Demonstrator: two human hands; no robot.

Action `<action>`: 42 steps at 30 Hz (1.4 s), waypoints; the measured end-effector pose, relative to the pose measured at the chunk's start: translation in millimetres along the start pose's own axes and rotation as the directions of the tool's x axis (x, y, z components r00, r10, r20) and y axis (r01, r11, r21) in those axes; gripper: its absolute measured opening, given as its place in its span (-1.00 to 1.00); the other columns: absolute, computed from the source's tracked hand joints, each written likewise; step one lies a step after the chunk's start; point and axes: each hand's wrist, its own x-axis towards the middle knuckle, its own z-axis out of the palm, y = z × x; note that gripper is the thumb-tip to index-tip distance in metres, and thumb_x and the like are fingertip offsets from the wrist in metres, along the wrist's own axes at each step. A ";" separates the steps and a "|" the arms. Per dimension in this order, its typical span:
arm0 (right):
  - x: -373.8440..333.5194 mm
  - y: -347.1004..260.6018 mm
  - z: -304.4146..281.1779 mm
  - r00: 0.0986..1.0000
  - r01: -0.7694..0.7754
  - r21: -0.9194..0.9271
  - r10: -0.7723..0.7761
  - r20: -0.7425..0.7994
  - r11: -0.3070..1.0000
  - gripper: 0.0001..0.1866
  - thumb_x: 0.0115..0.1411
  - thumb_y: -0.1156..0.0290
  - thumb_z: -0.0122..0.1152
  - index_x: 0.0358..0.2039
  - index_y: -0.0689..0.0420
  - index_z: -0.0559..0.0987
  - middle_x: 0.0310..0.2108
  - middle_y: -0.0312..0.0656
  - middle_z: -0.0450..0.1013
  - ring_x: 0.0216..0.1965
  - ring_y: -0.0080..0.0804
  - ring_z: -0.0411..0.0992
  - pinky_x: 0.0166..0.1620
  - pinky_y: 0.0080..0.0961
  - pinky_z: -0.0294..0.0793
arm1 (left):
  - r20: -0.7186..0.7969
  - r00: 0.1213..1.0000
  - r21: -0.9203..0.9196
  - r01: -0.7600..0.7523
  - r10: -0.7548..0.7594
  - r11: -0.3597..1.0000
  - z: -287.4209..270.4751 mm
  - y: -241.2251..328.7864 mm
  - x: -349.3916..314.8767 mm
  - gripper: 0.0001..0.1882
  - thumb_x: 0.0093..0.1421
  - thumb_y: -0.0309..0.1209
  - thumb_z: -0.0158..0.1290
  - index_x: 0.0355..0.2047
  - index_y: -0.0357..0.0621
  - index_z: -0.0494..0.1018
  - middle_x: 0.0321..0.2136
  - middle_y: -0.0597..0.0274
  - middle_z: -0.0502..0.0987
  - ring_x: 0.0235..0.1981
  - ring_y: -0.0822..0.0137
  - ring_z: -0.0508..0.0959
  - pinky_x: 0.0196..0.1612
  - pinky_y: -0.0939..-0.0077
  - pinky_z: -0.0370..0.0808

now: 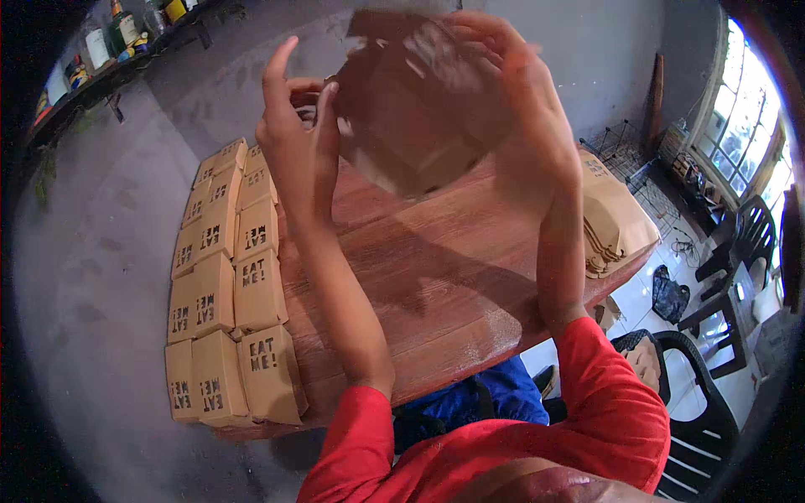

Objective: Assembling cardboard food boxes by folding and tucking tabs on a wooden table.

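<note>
Locate the box in the gap between both hands, raised above the table and, in the head view, across its far edge. Find the left hand on the left side: thumb at the near edge, touching or just beside it, index finger pointing up and away. Do not assume a firm hold there; cannot tell from this angle. Find the right hand on the upper right side: fingers curled over the brown paper and apparently clamped on it, though blurred. Rate the right hand as the one overlapping farther. Leave the long axis unassigned: too blurred to tell. For reference, find the stack to the right and the packs to the left.
</note>
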 end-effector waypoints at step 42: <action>0.8 -44.6 14.4 0.995 0.020 -0.652 -0.079 -0.061 0.758 -0.57 0.23 0.57 0.00 0.13 0.16 0.42 -0.30 0.10 0.58 -0.15 0.02 0.60 -0.12 -0.25 0.55 | -0.208 0.976 0.008 0.063 -0.060 0.998 -39.6 30.8 2.2 -0.40 0.15 -0.48 0.26 0.21 0.02 0.36 -0.38 0.38 0.59 -0.36 0.54 0.49 -0.24 0.60 0.37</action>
